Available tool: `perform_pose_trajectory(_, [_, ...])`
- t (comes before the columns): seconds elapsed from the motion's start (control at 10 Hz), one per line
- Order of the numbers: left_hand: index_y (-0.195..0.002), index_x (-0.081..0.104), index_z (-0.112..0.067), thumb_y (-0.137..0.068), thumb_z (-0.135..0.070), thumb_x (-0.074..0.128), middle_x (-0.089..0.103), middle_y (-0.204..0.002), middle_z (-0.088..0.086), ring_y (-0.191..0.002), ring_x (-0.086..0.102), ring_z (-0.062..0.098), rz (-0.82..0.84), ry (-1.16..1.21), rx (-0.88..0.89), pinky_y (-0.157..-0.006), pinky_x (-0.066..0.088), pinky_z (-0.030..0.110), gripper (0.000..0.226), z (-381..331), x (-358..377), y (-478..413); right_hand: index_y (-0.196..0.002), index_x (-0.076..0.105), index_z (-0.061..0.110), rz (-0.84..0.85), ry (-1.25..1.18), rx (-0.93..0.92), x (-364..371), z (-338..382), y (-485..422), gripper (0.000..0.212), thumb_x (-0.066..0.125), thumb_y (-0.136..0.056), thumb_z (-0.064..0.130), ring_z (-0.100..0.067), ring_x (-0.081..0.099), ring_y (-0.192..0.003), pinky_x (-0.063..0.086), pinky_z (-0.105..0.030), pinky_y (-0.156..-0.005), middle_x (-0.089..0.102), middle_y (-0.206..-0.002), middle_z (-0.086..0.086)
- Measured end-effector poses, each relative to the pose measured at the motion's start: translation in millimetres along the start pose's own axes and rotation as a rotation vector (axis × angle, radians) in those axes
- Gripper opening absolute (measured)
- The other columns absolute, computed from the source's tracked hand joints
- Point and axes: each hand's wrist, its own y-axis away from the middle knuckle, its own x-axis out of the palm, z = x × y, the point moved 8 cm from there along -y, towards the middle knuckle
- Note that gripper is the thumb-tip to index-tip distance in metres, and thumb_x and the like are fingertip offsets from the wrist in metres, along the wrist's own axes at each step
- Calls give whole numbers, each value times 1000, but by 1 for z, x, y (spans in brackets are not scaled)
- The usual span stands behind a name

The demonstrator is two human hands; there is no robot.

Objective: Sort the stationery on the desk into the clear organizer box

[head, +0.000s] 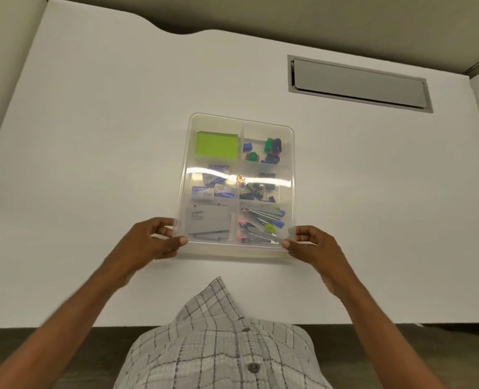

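Both hands are pinching the near corners of the clear organizer box, left hand at 7 o'clock, right hand at 5, at the middle of the tabletop; lifting from there may be risking the 12 o'clock end sagging and the sorted stationery mixing.

I read the organizer box as clear, slightly milky. Inside: lime-green pad; small plastic pieces in blue, green and dark blue, one with red; black binder clips; blue-and-white small boxes; grey box, pale lettering; silver staplers with blue, yellow-green and pink ends. Desk white, hatch grey. Shirt: pale, dark grey check.
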Motion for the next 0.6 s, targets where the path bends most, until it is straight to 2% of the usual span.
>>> perform_pose_trajectory(0.1, [-113, 70, -17, -63, -31, 88, 72, -88, 11, -85, 76, 24, -28, 23, -27, -78, 63, 31, 55, 10, 1, 1, -110, 71, 25, -32, -4, -35, 1, 0, 4, 52, 85, -63, 43, -7, 71, -88, 55, -14, -66, 73, -100, 3])
perform_pose_trajectory(0.2, [-111, 68, -11, -62, -27, 88, 75, -89, 14, -82, 76, 24, -48, 112, -42, -72, 62, 26, 55, 13, 2, 1, -112, 71, 17, -84, -111, -42, 2, -8, 3, 41, 85, -74, 23, -18, 71, -91, 60, -24, -77, 71, -100, -6])
perform_pose_trajectory(0.3, [-111, 67, -8, -65, -23, 88, 75, -93, 17, -81, 76, 24, -54, 131, -54, -70, 62, 25, 52, 16, 5, 2, -113, 70, 15, -105, -136, -40, 5, -15, 4, 39, 84, -76, 20, -20, 70, -92, 61, -27, -80, 70, -99, -8])
perform_pose_trajectory(0.4, [-113, 65, -4, -71, -18, 87, 72, -97, 23, -81, 75, 23, -65, 127, -40, -75, 63, 31, 49, 12, 5, 2, -109, 71, 18, -122, -191, -58, 5, -14, 6, 37, 85, -75, 21, -17, 71, -86, 61, -28, -80, 71, -94, -6])
perform_pose_trajectory(0.5, [-116, 64, -4, -71, -21, 87, 72, -93, 18, -82, 74, 24, -75, 94, -36, -83, 62, 39, 53, 9, 5, 3, -109, 71, 17, -107, -227, -48, 5, -13, 6, 37, 85, -74, 22, -17, 72, -82, 62, -28, -78, 73, -92, -6])
perform_pose_trajectory(0.6, [-126, 57, -19, -75, -38, 84, 70, -106, 3, -89, 71, 21, -227, -260, 39, -86, 59, 40, 60, -2, 2, 17, -113, 68, 19, -141, -135, -25, 2, -12, 14, 42, 81, -78, 39, -18, 73, -89, 62, -33, -82, 75, -101, -3])
